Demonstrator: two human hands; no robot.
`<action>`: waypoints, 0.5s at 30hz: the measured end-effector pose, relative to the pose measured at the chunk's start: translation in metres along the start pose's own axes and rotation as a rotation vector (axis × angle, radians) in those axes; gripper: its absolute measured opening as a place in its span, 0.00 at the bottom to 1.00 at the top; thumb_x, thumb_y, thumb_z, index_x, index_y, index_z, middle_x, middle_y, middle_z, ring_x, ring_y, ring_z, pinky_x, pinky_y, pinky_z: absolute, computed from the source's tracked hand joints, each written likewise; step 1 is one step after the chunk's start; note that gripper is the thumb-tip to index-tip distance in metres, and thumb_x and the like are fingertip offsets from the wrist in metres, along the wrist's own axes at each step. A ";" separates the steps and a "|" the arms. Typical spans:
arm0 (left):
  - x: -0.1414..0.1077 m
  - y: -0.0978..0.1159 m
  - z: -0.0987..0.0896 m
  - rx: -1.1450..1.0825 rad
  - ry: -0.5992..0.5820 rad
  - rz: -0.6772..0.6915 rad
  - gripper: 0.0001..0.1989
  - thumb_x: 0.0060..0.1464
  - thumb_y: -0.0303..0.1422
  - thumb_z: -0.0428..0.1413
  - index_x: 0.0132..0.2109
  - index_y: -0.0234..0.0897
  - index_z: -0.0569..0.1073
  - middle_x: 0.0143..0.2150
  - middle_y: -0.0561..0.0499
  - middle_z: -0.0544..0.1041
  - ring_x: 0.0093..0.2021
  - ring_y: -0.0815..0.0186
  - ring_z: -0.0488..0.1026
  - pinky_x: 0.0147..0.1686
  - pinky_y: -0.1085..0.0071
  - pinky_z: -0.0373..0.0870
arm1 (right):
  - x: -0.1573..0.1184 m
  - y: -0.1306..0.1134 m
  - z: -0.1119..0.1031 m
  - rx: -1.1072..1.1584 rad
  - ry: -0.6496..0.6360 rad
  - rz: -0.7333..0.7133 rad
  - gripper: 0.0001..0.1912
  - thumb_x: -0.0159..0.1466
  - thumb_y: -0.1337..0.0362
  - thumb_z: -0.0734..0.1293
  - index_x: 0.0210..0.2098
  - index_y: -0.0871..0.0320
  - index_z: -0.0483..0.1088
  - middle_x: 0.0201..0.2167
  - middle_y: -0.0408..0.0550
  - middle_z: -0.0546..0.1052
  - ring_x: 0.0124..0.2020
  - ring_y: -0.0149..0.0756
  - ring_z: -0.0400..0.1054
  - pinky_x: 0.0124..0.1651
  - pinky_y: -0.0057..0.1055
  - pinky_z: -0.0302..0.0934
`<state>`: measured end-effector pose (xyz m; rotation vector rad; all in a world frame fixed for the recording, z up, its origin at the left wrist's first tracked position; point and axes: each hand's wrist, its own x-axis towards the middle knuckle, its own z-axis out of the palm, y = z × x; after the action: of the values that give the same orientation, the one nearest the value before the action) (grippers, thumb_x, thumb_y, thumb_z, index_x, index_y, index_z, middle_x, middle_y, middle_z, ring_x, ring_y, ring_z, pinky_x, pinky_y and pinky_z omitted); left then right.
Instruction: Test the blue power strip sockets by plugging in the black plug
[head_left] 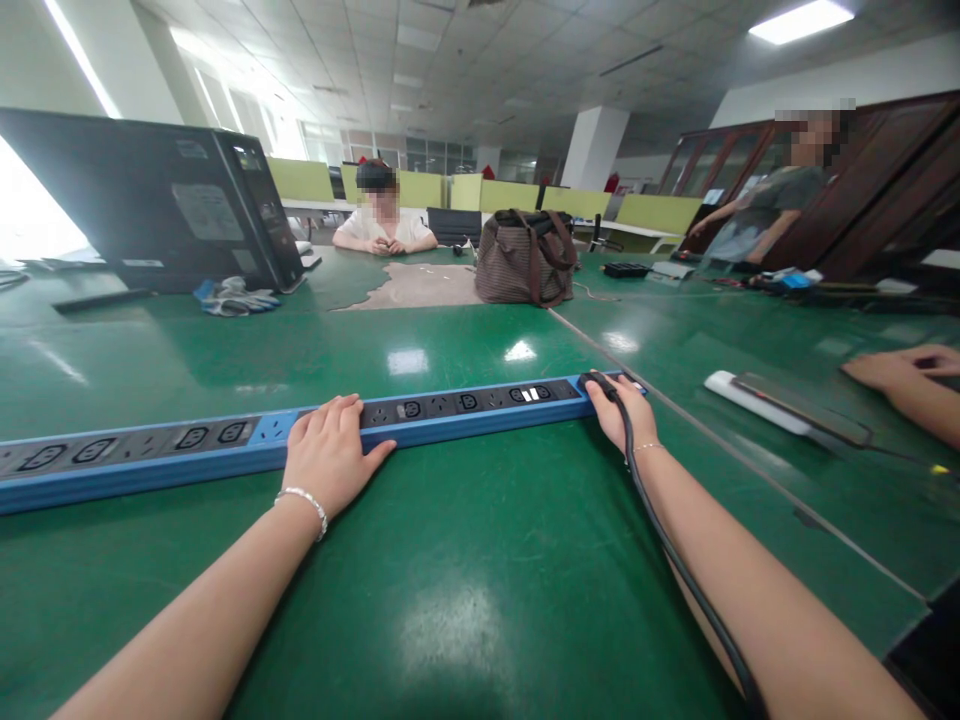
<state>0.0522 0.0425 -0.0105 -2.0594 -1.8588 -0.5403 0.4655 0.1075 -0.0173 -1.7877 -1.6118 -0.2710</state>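
Observation:
A long blue power strip (450, 428) with rows of black sockets lies across the green table. My left hand (330, 450) rests over its middle, fingers wrapped across the top and thumb spread along the near side. At the strip's right end, my right hand (621, 412) is closed around a black plug (595, 383), which is at the strip's end; how deep it sits cannot be seen. From the plug a black power cord (651, 510) runs down over my right forearm. Two small white labels mark a socket near that end.
A black computer case (172, 205) stands at the left, with gloves (236, 297) beside it. A brown bag (523, 257) sits farther back. One person (384, 215) sits opposite, another (780, 200) stands at the right. Another person's hands (900, 370) rest near a white device (757, 402).

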 end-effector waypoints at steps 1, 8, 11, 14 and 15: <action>0.000 0.000 0.000 0.002 0.001 -0.001 0.32 0.53 0.50 0.49 0.56 0.29 0.65 0.59 0.35 0.69 0.60 0.50 0.63 0.58 0.55 0.55 | 0.000 -0.001 -0.001 -0.006 0.003 0.030 0.23 0.63 0.51 0.59 0.50 0.54 0.74 0.49 0.57 0.75 0.53 0.51 0.66 0.54 0.51 0.60; 0.000 0.001 -0.001 0.031 -0.004 -0.001 0.31 0.53 0.49 0.49 0.56 0.31 0.66 0.59 0.36 0.69 0.60 0.51 0.63 0.58 0.54 0.55 | 0.007 -0.004 -0.009 -0.066 0.055 -0.009 0.17 0.59 0.52 0.63 0.40 0.50 0.79 0.42 0.50 0.79 0.52 0.51 0.67 0.56 0.52 0.57; 0.000 0.001 -0.002 0.033 0.002 0.002 0.31 0.53 0.49 0.49 0.56 0.31 0.66 0.59 0.36 0.69 0.60 0.51 0.64 0.58 0.55 0.56 | 0.007 -0.005 -0.006 -0.042 0.047 -0.005 0.18 0.60 0.52 0.61 0.41 0.51 0.78 0.41 0.51 0.80 0.51 0.50 0.68 0.55 0.50 0.58; 0.000 0.001 -0.003 0.038 0.011 0.007 0.30 0.53 0.49 0.49 0.55 0.32 0.66 0.59 0.37 0.69 0.60 0.51 0.64 0.58 0.55 0.56 | 0.005 -0.009 -0.002 -0.017 0.104 -0.017 0.20 0.60 0.54 0.59 0.40 0.56 0.78 0.41 0.55 0.79 0.50 0.49 0.69 0.56 0.49 0.56; 0.000 0.001 -0.003 0.041 0.013 0.010 0.29 0.53 0.48 0.49 0.55 0.32 0.67 0.59 0.37 0.69 0.60 0.51 0.64 0.58 0.55 0.56 | 0.005 -0.010 0.000 -0.009 0.127 -0.026 0.20 0.60 0.54 0.59 0.39 0.57 0.78 0.40 0.55 0.79 0.49 0.49 0.70 0.57 0.50 0.54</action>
<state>0.0533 0.0410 -0.0080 -2.0330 -1.8363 -0.5074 0.4568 0.1106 -0.0106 -1.7214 -1.5475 -0.3961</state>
